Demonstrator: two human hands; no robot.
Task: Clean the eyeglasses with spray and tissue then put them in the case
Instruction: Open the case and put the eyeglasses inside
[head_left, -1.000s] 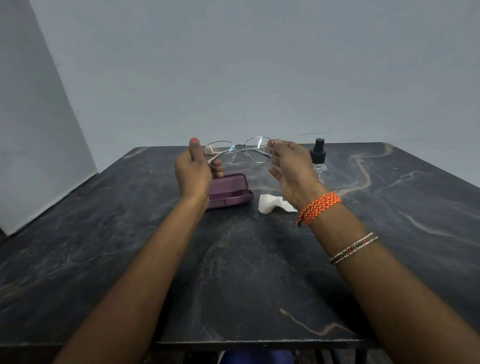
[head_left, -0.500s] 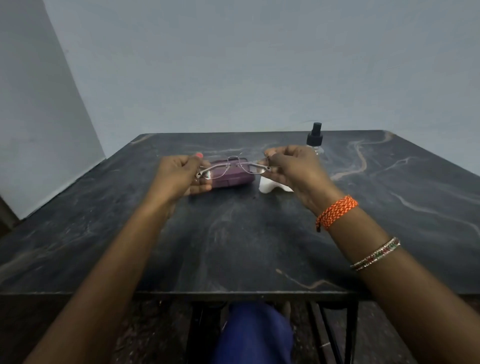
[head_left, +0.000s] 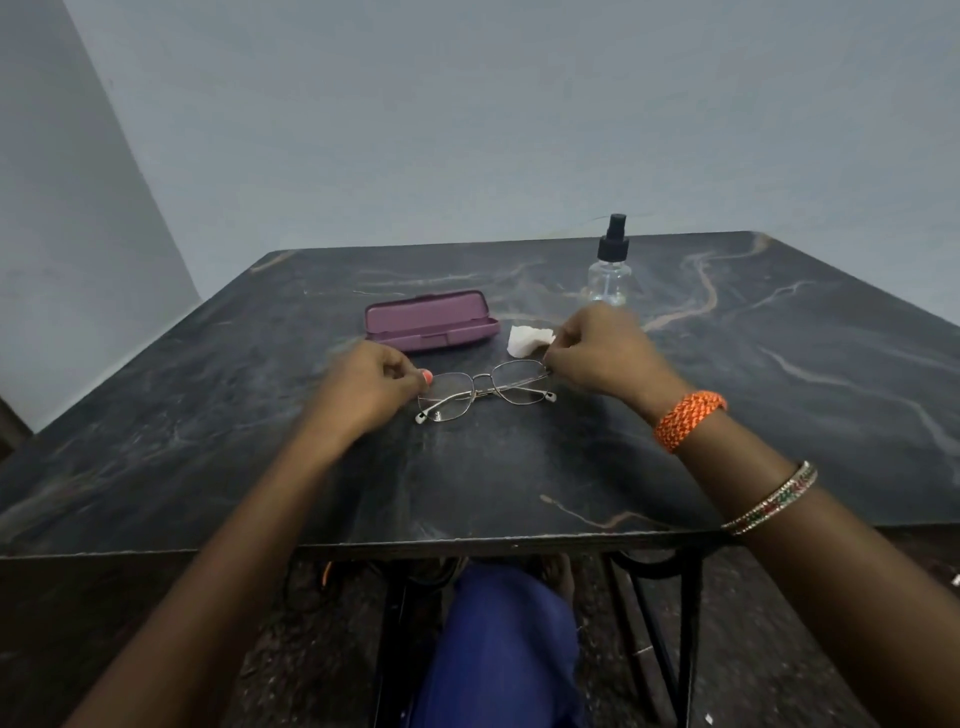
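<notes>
The thin metal eyeglasses lie on the dark marble table with their temples folded under the lenses. My left hand has its curled fingertips at the left end of the frame. At the right end, my right hand pinches the rim. The purple case lies open just behind the glasses. A crumpled white tissue sits to the right of the case, beside my right hand. The clear spray bottle with a black nozzle stands upright further back.
The table's front edge runs close below my forearms, with black metal legs and a blue-clad knee beneath. Grey walls stand behind and to the left of the table.
Both hands brought the glasses down from in front of the case to the tabletop nearer me. The temples are now folded, and the case and tissue are uncovered.
</notes>
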